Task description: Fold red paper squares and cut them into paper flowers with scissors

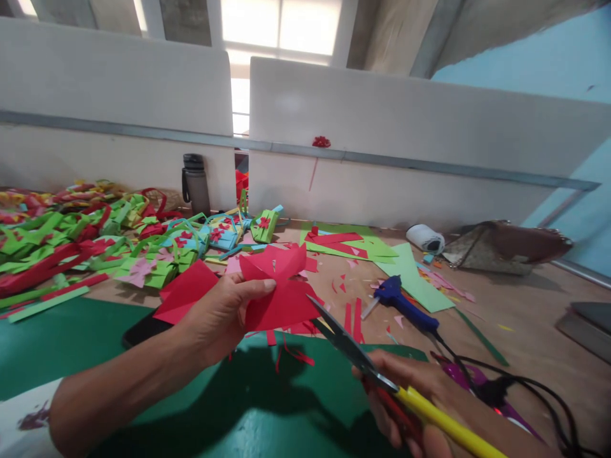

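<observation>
- With my left hand (226,315) I am pinching a piece of red paper (281,302), thumb lying on top, fingers mostly hidden beneath; the paper is showing cut, flap-like edges.
- With my right hand (405,388) I am grasping the scissors (351,350) by their red and yellow handles.
- The blades are standing slightly apart, tips pointing at the paper's right edge; I cannot tell whether they are biting into it.
- The paper is hanging in front of me, above the near edge of the brown work surface (520,324) and the green surface (229,413).
- A second red sheet (184,292) is lying beyond my left forearm, partly covering a black flat object (143,327).
- Red strips (353,320) are lying just beyond the blades, with a blue glue gun (405,304) resting to their right.
- Small green paper bags (155,270) are crowding the left side, near a dark bottle (196,187).
</observation>
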{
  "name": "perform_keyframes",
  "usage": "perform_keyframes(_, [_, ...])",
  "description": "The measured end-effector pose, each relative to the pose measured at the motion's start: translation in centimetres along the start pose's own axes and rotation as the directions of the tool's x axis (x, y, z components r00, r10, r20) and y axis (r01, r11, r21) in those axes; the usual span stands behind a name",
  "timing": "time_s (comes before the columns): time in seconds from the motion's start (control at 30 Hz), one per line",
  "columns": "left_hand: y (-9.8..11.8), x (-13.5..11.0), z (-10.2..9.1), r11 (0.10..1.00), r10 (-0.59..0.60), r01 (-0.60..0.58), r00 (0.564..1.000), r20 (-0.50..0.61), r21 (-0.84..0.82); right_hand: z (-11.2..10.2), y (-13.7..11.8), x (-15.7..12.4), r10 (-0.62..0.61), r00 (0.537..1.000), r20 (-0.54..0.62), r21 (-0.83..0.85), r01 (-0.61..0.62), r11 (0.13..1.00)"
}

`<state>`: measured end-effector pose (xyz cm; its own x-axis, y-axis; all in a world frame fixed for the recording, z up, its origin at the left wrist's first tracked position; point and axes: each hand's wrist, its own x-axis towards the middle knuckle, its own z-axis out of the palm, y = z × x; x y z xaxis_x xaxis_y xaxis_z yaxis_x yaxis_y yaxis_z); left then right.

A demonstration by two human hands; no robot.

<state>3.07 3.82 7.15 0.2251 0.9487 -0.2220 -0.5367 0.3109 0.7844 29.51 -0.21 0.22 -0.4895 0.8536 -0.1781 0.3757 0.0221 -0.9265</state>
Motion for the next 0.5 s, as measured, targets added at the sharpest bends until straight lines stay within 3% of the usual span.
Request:
perform_keyframes(0.2, [-0.33,0.39,-0.57,0.999,-0.016,0.018,0.999,-0.044,0.040,-0.37,-0.80,0.40,0.111,0.994,-0.004,0.098,-0.110,0.989])
perform_keyframes(0.5, [-0.56,0.85,-0.90,0.998,-0.024,0.026,0.999,-0.040,0.062,-0.82,-0.89,0.81,0.144,0.989,0.036,0.132,-0.148,0.980])
